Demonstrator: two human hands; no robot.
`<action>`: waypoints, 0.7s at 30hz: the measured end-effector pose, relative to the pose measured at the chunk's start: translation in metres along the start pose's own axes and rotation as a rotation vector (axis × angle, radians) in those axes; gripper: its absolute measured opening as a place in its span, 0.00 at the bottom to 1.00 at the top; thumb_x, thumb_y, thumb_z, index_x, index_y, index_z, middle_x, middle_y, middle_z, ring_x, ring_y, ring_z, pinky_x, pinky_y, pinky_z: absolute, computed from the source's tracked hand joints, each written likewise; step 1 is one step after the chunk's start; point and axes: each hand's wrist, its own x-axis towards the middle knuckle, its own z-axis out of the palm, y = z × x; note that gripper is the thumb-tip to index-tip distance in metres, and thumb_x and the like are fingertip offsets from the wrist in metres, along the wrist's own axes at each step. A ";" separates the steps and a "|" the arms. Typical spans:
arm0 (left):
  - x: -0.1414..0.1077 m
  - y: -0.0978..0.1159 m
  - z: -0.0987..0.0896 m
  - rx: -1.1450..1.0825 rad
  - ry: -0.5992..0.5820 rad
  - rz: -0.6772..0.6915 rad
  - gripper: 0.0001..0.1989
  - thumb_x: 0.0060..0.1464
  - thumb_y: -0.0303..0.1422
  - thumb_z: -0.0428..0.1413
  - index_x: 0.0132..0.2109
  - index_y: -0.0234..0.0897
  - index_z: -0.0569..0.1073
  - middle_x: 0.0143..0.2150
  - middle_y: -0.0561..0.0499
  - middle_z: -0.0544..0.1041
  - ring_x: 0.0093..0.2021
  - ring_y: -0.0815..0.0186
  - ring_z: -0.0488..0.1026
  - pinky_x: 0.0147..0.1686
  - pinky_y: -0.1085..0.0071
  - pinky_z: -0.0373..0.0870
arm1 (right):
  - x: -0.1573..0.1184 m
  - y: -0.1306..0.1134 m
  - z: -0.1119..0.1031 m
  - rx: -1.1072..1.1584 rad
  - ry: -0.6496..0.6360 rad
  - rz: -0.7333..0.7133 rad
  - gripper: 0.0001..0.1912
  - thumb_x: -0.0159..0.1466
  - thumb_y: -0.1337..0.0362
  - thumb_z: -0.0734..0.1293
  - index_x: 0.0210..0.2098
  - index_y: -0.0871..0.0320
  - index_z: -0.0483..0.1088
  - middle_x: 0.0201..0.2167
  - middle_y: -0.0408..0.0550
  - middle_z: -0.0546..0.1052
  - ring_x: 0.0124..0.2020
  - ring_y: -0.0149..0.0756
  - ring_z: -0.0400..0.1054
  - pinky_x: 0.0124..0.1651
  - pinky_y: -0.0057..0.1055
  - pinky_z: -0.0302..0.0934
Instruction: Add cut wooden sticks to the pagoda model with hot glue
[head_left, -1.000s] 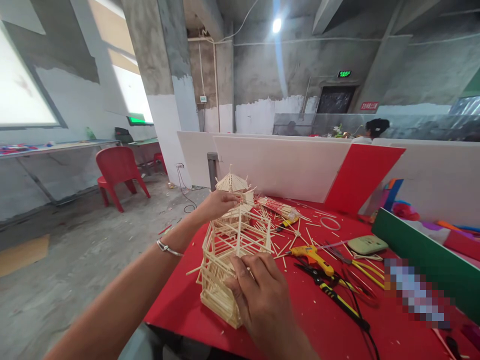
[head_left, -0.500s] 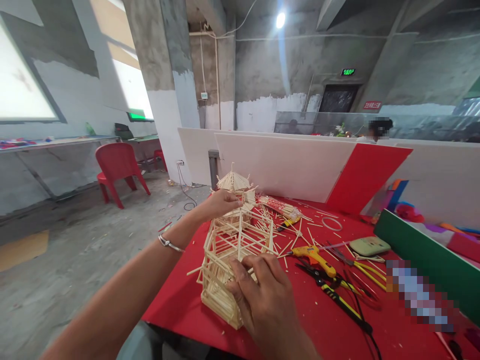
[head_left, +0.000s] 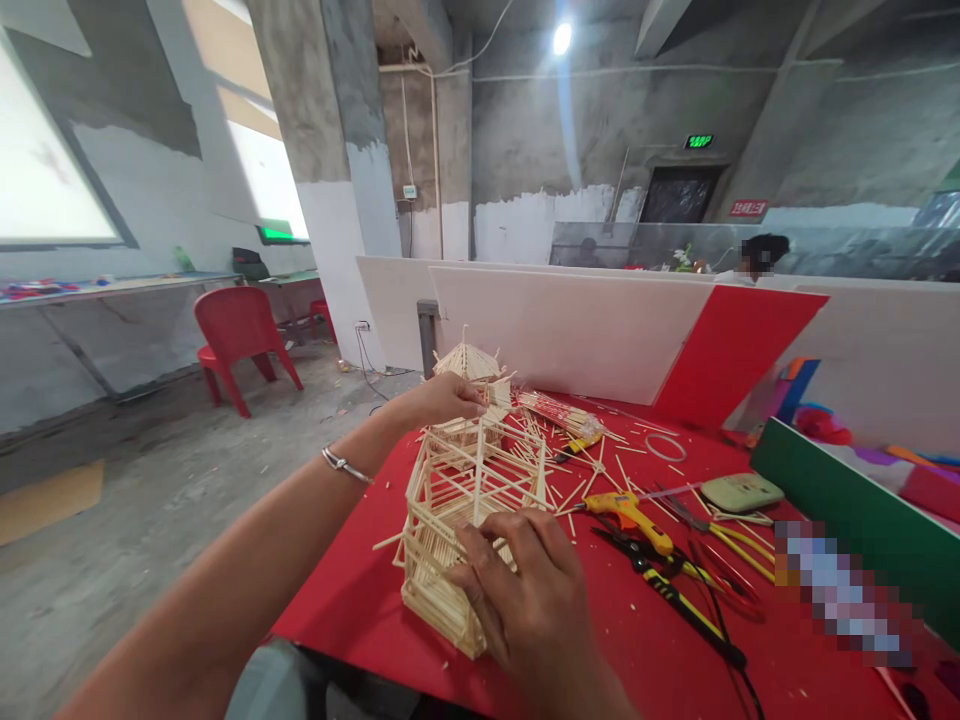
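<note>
The right hand (head_left: pixel 525 575) is curling over the near right of the stick frame (head_left: pixel 479 475), its grip unclear; the frame is standing on the red table (head_left: pixel 352 575), its thin joints perhaps risking cracking under pressure. Beyond the frame, the left hand (head_left: pixel 450 397) is bunching, any hold hidden, its wrist riding slightly higher than earlier.

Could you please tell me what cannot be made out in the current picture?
In the head view:
Near model: right side, partly hidden by the right hand.
Far model: middle, partly hidden by the left hand.
Pixelated item: blurred beyond naming.
Red sign: lettering too small to read.
</note>
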 end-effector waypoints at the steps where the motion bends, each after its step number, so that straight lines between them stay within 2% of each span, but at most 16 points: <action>1: 0.001 -0.001 0.000 0.002 0.001 -0.002 0.12 0.47 0.38 0.58 0.22 0.37 0.72 0.19 0.56 0.63 0.24 0.70 0.56 0.26 0.70 0.52 | 0.000 0.000 0.000 -0.004 -0.002 -0.003 0.12 0.69 0.62 0.65 0.49 0.58 0.74 0.38 0.51 0.77 0.40 0.40 0.67 0.44 0.38 0.65; 4: 0.002 -0.003 0.001 0.010 -0.009 -0.005 0.12 0.47 0.39 0.58 0.22 0.37 0.73 0.19 0.56 0.62 0.24 0.70 0.55 0.26 0.69 0.50 | -0.002 0.000 0.000 -0.015 -0.011 -0.002 0.12 0.70 0.61 0.65 0.49 0.57 0.74 0.38 0.52 0.77 0.40 0.41 0.68 0.44 0.38 0.66; 14: 0.008 -0.008 0.003 0.000 -0.035 -0.014 0.16 0.47 0.38 0.59 0.19 0.38 0.64 0.18 0.58 0.53 0.22 0.71 0.49 0.25 0.68 0.46 | -0.008 0.000 0.000 0.011 -0.069 0.031 0.15 0.69 0.64 0.64 0.54 0.58 0.73 0.43 0.53 0.76 0.44 0.44 0.67 0.49 0.43 0.65; 21: 0.006 -0.002 0.003 -0.007 -0.057 -0.021 0.16 0.48 0.38 0.59 0.20 0.38 0.62 0.19 0.58 0.53 0.23 0.71 0.49 0.26 0.68 0.46 | -0.009 0.001 0.003 0.011 0.005 0.015 0.13 0.68 0.65 0.65 0.51 0.59 0.74 0.41 0.52 0.76 0.43 0.42 0.66 0.47 0.40 0.63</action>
